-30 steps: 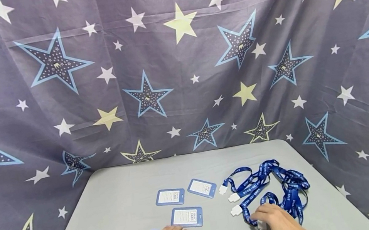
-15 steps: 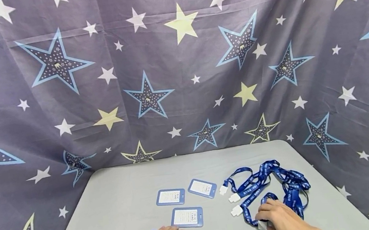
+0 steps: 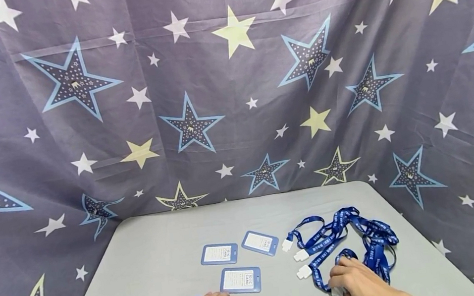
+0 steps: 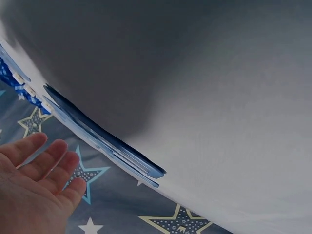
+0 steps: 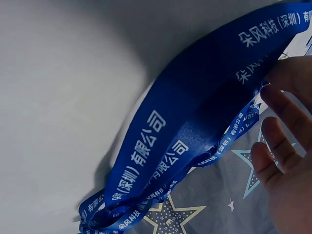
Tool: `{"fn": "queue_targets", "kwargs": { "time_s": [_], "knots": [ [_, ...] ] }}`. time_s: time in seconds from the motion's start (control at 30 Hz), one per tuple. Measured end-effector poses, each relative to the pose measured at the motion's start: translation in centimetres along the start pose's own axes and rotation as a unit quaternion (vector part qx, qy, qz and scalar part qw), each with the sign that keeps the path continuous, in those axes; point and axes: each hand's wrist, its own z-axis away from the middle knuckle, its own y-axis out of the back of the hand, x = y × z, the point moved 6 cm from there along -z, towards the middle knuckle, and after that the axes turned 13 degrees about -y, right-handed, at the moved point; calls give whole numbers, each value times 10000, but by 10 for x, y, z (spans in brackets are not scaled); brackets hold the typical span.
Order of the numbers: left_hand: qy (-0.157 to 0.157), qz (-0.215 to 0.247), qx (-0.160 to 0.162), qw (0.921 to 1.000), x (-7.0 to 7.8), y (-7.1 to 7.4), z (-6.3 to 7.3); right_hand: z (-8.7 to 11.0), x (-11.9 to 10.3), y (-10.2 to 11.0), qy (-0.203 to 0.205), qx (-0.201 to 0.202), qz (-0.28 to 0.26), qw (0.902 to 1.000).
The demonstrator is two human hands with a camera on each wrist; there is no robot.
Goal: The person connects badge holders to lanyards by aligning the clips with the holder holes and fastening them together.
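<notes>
Loving the colour scheme here tbh. The backdrop [image 3: 207, 62] is a dusky purple-grey covered in stars: plain pale yellow ones, plain white ones, plus dark ones edged in light blue or yellow, filled with pale dots and mini stars around a tiny yellowish crown. Tabletop [image 3: 152, 259] is just flat light grey. The badge holders [image 3: 240, 280] have mid-blue frames, with white inserts [image 3: 216, 253] showing dark print. The lanyards [image 3: 380, 233] are deep royal blue with white Chinese lettering [image 5: 148, 139], and their clips [image 3: 301, 255] are plain white
</notes>
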Motion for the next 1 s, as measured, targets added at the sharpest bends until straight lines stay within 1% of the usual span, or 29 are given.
{"fn": "queue_targets", "kwargs": {
  "time_s": [0.07,0.23,0.3,0.43,0.5,0.67,0.9,1.0],
  "knots": [
    [-1,21,12,10000,-1,-1,1,-1,1,-1,-94,-149,-13,9998],
    [42,105,25,9999,-3,-4,3,-3,0,-3,-89,-342,-17,9994],
    [29,51,105,9999,-3,-4,4,-4,0,-4,-93,-423,-25,9991],
    [-95,-181,385,9991,-5,-2,7,-5,1,-9,-183,-641,-62,9978],
    [-124,-211,436,9987,-6,-2,7,-5,1,-10,-206,-686,-33,9974],
    [-65,-145,368,9992,-6,0,7,-5,0,-11,-213,-705,106,9972],
    [-41,-248,473,9986,-7,1,9,-5,0,-11,-230,-694,146,9972],
    [-42,-256,461,9986,-7,1,9,-4,0,-11,-185,-596,208,9978]
  ]
}}
